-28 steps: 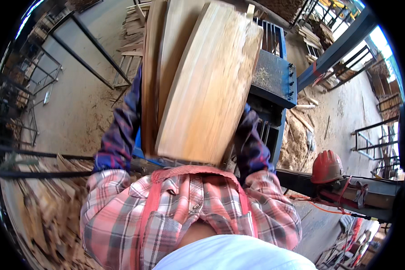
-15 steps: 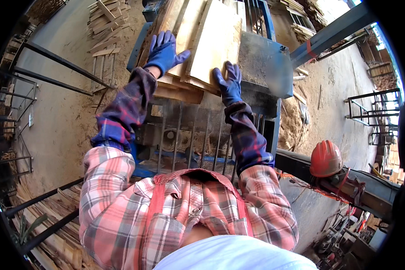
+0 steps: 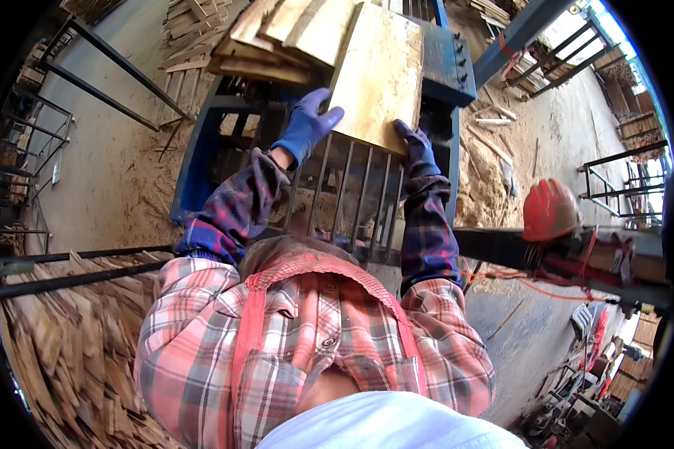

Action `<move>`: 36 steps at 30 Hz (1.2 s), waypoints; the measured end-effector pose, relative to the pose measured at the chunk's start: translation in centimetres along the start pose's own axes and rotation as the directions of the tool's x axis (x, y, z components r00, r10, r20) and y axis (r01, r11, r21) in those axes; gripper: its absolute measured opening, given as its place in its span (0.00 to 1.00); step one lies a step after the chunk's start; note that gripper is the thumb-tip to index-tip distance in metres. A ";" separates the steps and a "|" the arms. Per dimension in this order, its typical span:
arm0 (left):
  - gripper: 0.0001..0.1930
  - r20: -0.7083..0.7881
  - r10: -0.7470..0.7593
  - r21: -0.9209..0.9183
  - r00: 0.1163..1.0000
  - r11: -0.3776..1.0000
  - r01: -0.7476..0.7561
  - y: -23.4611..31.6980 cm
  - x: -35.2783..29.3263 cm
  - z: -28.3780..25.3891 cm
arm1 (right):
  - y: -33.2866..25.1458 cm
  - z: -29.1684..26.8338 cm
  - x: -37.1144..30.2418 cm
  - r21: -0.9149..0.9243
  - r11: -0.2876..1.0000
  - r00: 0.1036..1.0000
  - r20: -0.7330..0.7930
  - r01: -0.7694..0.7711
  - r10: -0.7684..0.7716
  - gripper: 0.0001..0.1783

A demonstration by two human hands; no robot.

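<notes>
A wide pale wooden board (image 3: 378, 75) slopes toward me over a metal frame of parallel bars (image 3: 344, 187). My left hand (image 3: 305, 126), in a blue-purple glove, is at the board's near left corner, its thumb against the edge and its fingers along the side. At the near right corner, my right hand (image 3: 419, 148) in a matching glove grips the edge with its thumb on top. Part of the fingers of each hand is hidden. Left of this board, several other boards (image 3: 307, 30) lie stacked, bark showing on some edges.
A blue machine frame (image 3: 195, 176) surrounds the bars. Wood strips (image 3: 75, 352) are heaped at lower left. A red hard hat (image 3: 550, 211) rests on a dark beam (image 3: 494, 243) at right, with an orange cord (image 3: 532, 283) below. Sawdust (image 3: 483, 172) covers the floor beside the frame.
The wide board has come toward me and separated from the stack to its left. Both hands moved nearer and to the right, the left going from the stack's top to the board's corner.
</notes>
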State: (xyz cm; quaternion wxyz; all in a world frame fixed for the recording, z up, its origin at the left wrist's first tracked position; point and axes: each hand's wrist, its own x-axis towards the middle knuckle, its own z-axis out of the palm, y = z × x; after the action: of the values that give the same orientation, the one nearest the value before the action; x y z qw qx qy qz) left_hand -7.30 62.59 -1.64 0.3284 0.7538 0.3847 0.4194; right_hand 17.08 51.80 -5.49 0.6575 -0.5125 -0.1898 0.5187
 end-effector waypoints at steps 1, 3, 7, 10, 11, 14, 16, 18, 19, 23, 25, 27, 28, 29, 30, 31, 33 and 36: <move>0.32 0.091 -0.241 -0.223 0.966 0.941 0.256 1.1 -1.7 0.6 | -0.3 -0.9 -2.2 -0.042 0.999 1.000 -0.026 -0.009 0.008 0.29; 0.32 0.415 -0.560 -0.520 0.717 0.501 0.692 4.7 -5.0 2.1 | 1.1 -4.9 -4.4 -0.005 1.000 1.000 0.003 0.031 -0.031 0.25; 0.40 0.542 -0.577 -0.405 0.611 0.458 0.791 7.7 -10.9 1.3 | 2.3 -5.5 -10.5 0.010 0.999 0.996 -0.078 0.049 -0.048 0.20; 0.41 0.406 -0.518 -0.562 0.753 0.509 0.652 5.9 -15.8 3.8 | 5.9 -8.9 -11.5 -0.217 0.961 0.956 -0.199 0.172 -0.216 0.21; 0.41 0.392 -0.492 -0.600 0.778 0.505 0.621 5.4 -17.1 3.3 | 7.1 -8.8 -12.9 -0.213 0.948 0.939 -0.204 0.235 -0.278 0.23; 0.32 0.417 -0.515 -0.623 0.749 0.439 0.648 7.3 -21.1 3.4 | 7.5 -9.6 -18.3 -0.321 0.937 0.944 -0.240 0.140 -0.224 0.30; 0.30 0.491 -0.493 -0.581 0.718 0.429 0.692 6.5 -24.5 4.1 | 9.5 -11.4 -21.9 -0.322 0.942 0.933 -0.301 0.094 -0.196 0.25; 0.28 0.535 -0.521 -0.440 0.665 0.500 0.746 8.6 -28.0 3.6 | 10.6 -13.3 -26.2 -0.299 0.952 0.944 -0.290 0.064 -0.155 0.19; 0.26 0.498 -0.536 -0.414 0.682 0.544 0.730 9.6 -29.9 3.7 | 11.2 -14.5 -28.6 -0.335 0.938 0.943 -0.274 0.091 -0.189 0.17; 0.22 0.793 -0.323 0.085 0.517 0.899 0.431 5.8 -35.4 2.6 | 14.5 -15.8 -35.8 -0.316 0.949 0.873 -0.463 -0.001 -0.154 0.17; 0.20 0.852 -0.235 0.092 0.468 0.947 0.308 2.1 -38.6 1.3 | 15.6 -18.1 -37.1 -0.388 0.918 0.932 -0.357 -0.082 -0.068 0.18; 0.19 0.800 -0.153 -0.130 0.580 0.900 0.416 -6.0 -44.4 1.1 | 16.1 -20.6 -37.0 -0.477 0.867 0.911 -0.407 -0.146 -0.070 0.20; 0.18 0.783 -0.209 -0.053 0.586 0.916 0.398 -8.8 -44.7 -1.1 | 17.5 -20.5 -37.7 -0.503 0.843 0.889 -0.453 -0.191 -0.070 0.21; 0.17 0.748 -0.280 0.030 0.602 0.920 0.390 -11.6 -45.2 -3.4 | 16.5 -17.2 -38.0 -0.433 0.884 0.869 -0.491 -0.179 -0.065 0.23; 0.17 0.553 -0.522 0.160 0.649 0.831 0.532 -11.2 -44.0 -6.5 | 16.8 -18.9 -38.5 -0.505 0.845 0.850 -0.510 -0.174 -0.130 0.25; 0.18 0.354 -0.676 0.350 0.646 0.736 0.579 -12.4 -42.7 -8.6 | 15.6 -17.7 -38.1 -0.454 0.852 0.841 -0.540 -0.260 -0.031 0.29; 0.23 0.020 -0.547 0.596 0.837 0.678 0.430 -18.5 -41.0 -10.4 | 13.9 -15.2 -37.0 -0.440 0.828 0.807 -0.590 -0.347 0.025 0.36; 0.27 -0.168 -0.325 0.651 0.931 0.672 0.352 -26.7 -36.4 -12.7 | 14.9 -17.3 -36.3 -0.554 0.694 0.735 -0.676 -0.459 -0.054 0.42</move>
State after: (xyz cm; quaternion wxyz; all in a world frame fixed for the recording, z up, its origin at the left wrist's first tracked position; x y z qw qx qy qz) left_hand -39.51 46.71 -31.83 0.0994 0.7282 0.6485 0.1983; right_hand 9.24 10.78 -15.18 0.3740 -0.8835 -0.0681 0.2735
